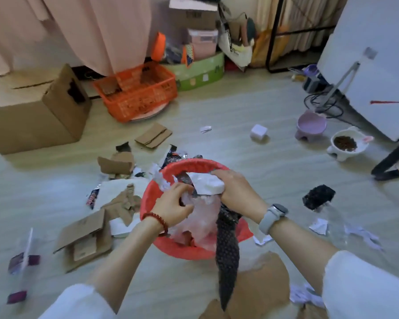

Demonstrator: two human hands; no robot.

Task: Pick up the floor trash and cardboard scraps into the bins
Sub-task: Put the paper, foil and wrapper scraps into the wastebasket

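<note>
A red bin [182, 250] stands on the floor in front of me, part filled with pale plastic wrap [199, 223]. Both hands are over its mouth. My right hand [236, 192] grips a white foam block [209, 184] together with a long dark dotted wrapper [227, 254] that hangs over the bin's front rim. My left hand [173, 207], a red bead bracelet on its wrist, pinches crumpled plastic inside the bin. Cardboard scraps [85, 239] lie on the floor left of the bin, with torn brown pieces [116, 165] further back.
A big cardboard box [32, 111] and an orange basket [137, 92] stand at the back left. Two pet bowls [347, 145] sit at the right near a black frame leg [392, 162]. Paper scraps [318, 226], a white cube [259, 132] and a dark pad [318, 196] litter the floor.
</note>
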